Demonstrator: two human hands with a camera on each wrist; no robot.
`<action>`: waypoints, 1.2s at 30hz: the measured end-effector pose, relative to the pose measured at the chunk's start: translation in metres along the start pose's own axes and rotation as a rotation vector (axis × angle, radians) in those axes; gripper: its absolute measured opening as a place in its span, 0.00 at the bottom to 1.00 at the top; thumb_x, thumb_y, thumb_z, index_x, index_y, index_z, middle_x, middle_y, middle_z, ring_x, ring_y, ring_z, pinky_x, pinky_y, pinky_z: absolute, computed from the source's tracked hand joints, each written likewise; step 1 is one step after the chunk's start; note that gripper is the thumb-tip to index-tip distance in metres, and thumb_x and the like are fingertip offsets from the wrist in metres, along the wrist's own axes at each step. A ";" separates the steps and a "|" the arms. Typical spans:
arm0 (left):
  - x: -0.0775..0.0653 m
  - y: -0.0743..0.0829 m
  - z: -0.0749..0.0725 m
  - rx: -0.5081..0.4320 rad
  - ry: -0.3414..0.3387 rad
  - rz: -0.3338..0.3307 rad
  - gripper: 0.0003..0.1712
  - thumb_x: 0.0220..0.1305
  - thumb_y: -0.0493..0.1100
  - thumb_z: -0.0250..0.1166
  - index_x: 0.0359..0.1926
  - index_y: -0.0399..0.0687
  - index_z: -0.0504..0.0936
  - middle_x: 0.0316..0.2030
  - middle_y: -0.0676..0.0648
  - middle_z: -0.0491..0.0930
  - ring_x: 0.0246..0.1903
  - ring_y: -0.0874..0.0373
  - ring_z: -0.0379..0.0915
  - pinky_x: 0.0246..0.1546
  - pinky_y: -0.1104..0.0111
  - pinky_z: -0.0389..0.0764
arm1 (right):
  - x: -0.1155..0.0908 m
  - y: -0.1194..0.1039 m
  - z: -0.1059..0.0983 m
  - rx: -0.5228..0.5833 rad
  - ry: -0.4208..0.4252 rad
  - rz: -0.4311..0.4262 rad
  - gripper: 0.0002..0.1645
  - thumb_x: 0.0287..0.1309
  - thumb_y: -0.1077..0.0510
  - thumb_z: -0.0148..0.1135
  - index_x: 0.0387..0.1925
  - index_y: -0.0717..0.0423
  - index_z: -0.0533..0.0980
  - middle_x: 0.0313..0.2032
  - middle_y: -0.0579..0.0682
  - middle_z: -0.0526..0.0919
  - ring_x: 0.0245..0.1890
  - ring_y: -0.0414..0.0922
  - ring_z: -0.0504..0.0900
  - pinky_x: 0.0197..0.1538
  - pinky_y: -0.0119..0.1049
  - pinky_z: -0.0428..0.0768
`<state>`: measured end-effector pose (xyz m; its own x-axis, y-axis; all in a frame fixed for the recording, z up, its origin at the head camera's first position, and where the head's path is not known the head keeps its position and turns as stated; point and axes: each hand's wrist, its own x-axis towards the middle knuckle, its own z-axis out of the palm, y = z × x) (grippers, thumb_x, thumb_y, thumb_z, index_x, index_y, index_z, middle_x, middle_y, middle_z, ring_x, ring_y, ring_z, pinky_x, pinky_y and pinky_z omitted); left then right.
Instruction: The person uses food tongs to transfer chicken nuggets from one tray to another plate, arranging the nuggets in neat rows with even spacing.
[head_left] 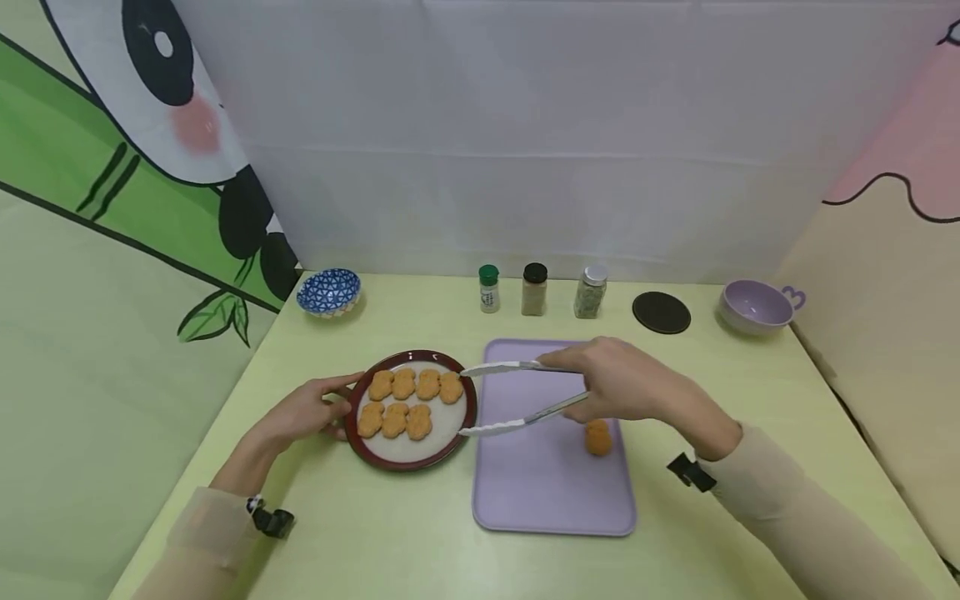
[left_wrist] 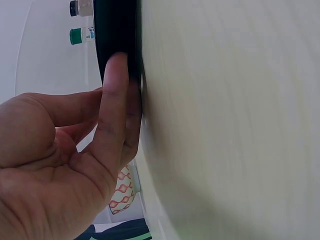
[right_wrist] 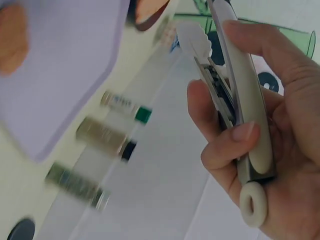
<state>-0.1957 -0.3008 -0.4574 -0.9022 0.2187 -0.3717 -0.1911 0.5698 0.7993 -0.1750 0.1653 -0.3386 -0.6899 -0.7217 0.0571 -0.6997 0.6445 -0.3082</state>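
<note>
My left hand grips the left edge of a round plate with a dark red-brown rim and a pale middle. Seen from the left wrist, fingers reach the plate's dark outer side. Several golden nuggets lie on the plate in two rows. Tongs with white scalloped tips are in my right hand; their arms stand apart with nothing between the tips, which are at the plate's right rim. Beneath that hand, one nugget rests on a lavender tray.
Along the back stand a green-capped shaker, a black-capped jar and a silver-capped jar. A blue patterned bowl is at back left. Toward the right are a black disc and a purple cup with a heart-shaped handle.
</note>
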 end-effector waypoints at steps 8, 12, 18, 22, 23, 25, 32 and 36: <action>-0.005 0.002 -0.007 0.003 -0.006 0.005 0.32 0.67 0.33 0.52 0.70 0.52 0.61 0.55 0.32 0.69 0.31 0.49 0.79 0.31 0.61 0.80 | -0.072 0.047 -0.017 0.032 -0.050 0.110 0.37 0.42 0.52 0.72 0.59 0.47 0.74 0.31 0.33 0.78 0.16 0.30 0.68 0.22 0.29 0.70; -0.007 0.003 -0.010 -0.008 -0.015 0.012 0.32 0.67 0.32 0.52 0.70 0.51 0.61 0.53 0.32 0.69 0.30 0.49 0.78 0.30 0.61 0.81 | -0.095 0.060 -0.016 0.031 -0.099 0.151 0.37 0.42 0.53 0.72 0.59 0.50 0.74 0.26 0.31 0.76 0.15 0.29 0.66 0.20 0.29 0.69; -0.005 0.001 -0.011 -0.022 -0.022 0.011 0.32 0.67 0.32 0.52 0.71 0.51 0.60 0.55 0.32 0.68 0.29 0.49 0.78 0.29 0.62 0.80 | -0.113 0.069 -0.013 0.002 -0.150 0.184 0.36 0.41 0.53 0.72 0.58 0.50 0.75 0.18 0.32 0.69 0.14 0.29 0.63 0.19 0.29 0.66; -0.005 0.000 -0.009 -0.031 -0.025 0.006 0.32 0.67 0.32 0.52 0.71 0.51 0.60 0.55 0.31 0.67 0.29 0.48 0.78 0.29 0.62 0.80 | -0.118 0.073 -0.008 -0.014 -0.157 0.194 0.35 0.40 0.53 0.72 0.56 0.49 0.77 0.16 0.33 0.63 0.14 0.29 0.59 0.20 0.28 0.65; -0.004 0.000 -0.009 -0.033 -0.026 0.006 0.32 0.67 0.32 0.52 0.71 0.50 0.60 0.55 0.31 0.68 0.29 0.48 0.78 0.29 0.62 0.80 | -0.118 0.074 -0.007 -0.022 -0.150 0.194 0.34 0.40 0.54 0.72 0.55 0.48 0.77 0.16 0.34 0.61 0.15 0.29 0.58 0.20 0.28 0.64; -0.004 -0.001 -0.008 -0.036 -0.027 0.009 0.32 0.67 0.32 0.52 0.70 0.50 0.60 0.55 0.31 0.68 0.29 0.48 0.78 0.29 0.61 0.80 | -0.119 0.075 -0.006 -0.034 -0.139 0.190 0.33 0.40 0.54 0.72 0.54 0.48 0.78 0.15 0.34 0.58 0.15 0.29 0.56 0.20 0.27 0.63; -0.003 0.000 -0.005 -0.048 -0.035 0.005 0.32 0.67 0.32 0.52 0.70 0.50 0.60 0.55 0.31 0.68 0.29 0.48 0.78 0.29 0.61 0.80 | -0.114 0.073 -0.008 -0.032 -0.109 0.142 0.31 0.42 0.54 0.71 0.54 0.48 0.78 0.15 0.33 0.58 0.15 0.29 0.55 0.19 0.27 0.62; 0.000 -0.001 -0.003 -0.052 -0.042 0.004 0.32 0.67 0.32 0.52 0.71 0.51 0.60 0.55 0.31 0.68 0.29 0.48 0.78 0.29 0.61 0.80 | -0.093 0.062 -0.011 0.003 -0.078 0.114 0.31 0.43 0.55 0.70 0.54 0.49 0.78 0.15 0.33 0.60 0.13 0.28 0.56 0.18 0.27 0.63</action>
<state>-0.1965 -0.3038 -0.4562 -0.8862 0.2549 -0.3869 -0.2081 0.5270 0.8240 -0.1561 0.2750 -0.3524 -0.7482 -0.6614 -0.0522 -0.6170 0.7226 -0.3117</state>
